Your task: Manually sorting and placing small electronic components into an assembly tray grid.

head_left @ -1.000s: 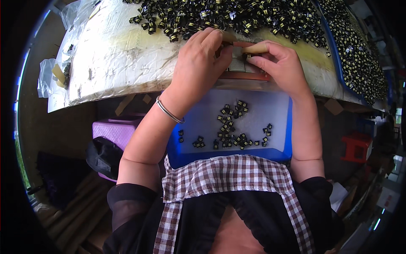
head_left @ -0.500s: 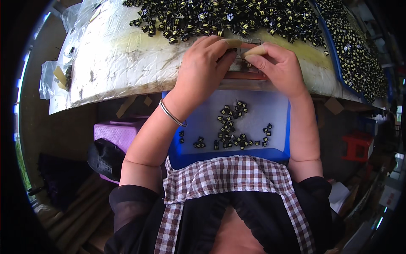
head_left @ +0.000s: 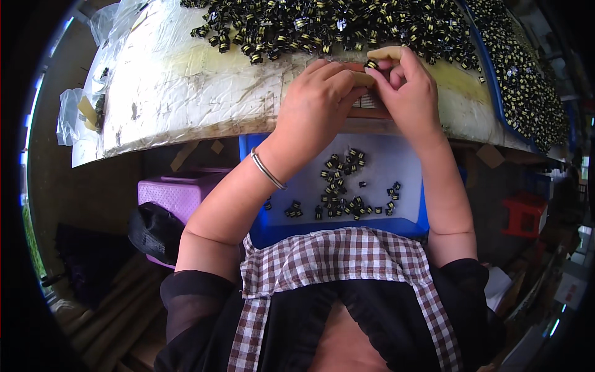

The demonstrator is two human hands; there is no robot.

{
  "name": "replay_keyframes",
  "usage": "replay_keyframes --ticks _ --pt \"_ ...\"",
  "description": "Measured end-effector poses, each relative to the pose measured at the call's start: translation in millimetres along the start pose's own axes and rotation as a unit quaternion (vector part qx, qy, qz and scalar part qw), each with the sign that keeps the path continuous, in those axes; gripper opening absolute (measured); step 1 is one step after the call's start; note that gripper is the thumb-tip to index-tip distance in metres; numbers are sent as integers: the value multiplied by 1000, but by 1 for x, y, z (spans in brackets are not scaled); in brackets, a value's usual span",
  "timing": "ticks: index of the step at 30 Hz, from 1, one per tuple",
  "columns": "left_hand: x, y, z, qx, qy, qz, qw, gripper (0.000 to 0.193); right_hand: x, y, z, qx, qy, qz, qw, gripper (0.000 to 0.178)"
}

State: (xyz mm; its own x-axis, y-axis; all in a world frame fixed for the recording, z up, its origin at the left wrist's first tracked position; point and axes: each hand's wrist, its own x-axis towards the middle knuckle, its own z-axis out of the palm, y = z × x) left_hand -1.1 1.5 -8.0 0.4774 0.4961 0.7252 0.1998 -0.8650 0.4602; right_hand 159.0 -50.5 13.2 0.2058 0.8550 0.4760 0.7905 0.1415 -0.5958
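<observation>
New piece [head_left: 362, 184] in bin [head_left: 393, 158]; right hand [head_left: 409, 90] fingers now clamped on another part [head_left: 371, 64] near desk's [head_left: 186, 108] front edge. Left hand [head_left: 319, 93] fingers: can't tell.

Small-parts workshop, we judge: heap of black-and-yellow pieces [head_left: 372, 25] spreads across far side of scuffed counter [head_left: 192, 93] wrapped in plastic film, while countless more crowd blue-rimmed tray [head_left: 493, 93] at right. Below counter's edge, we see blue bin [head_left: 273, 232] with loose pieces scattered inside. Checked apron [head_left: 347, 254], red stool [head_left: 524, 214] and cardboard scraps [head_left: 489, 155] round out busy, dimly lit workroom scene.
</observation>
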Motion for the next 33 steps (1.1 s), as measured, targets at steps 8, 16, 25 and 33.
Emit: replay_keyframes --ticks 8,16,25,33 --pt "18 -4 -15 170 33 -70 982 9 -4 3 -14 5 -32 -70 997 22" --pt "15 -1 -15 149 -5 -88 985 8 -5 -6 -17 152 -138 36 978 22" --pt "9 -8 -20 63 -21 -54 996 17 -6 -8 -15 184 -126 21 975 22" --pt "12 0 -20 -30 13 -89 995 25 -5 3 -18 205 -138 23 969 19"
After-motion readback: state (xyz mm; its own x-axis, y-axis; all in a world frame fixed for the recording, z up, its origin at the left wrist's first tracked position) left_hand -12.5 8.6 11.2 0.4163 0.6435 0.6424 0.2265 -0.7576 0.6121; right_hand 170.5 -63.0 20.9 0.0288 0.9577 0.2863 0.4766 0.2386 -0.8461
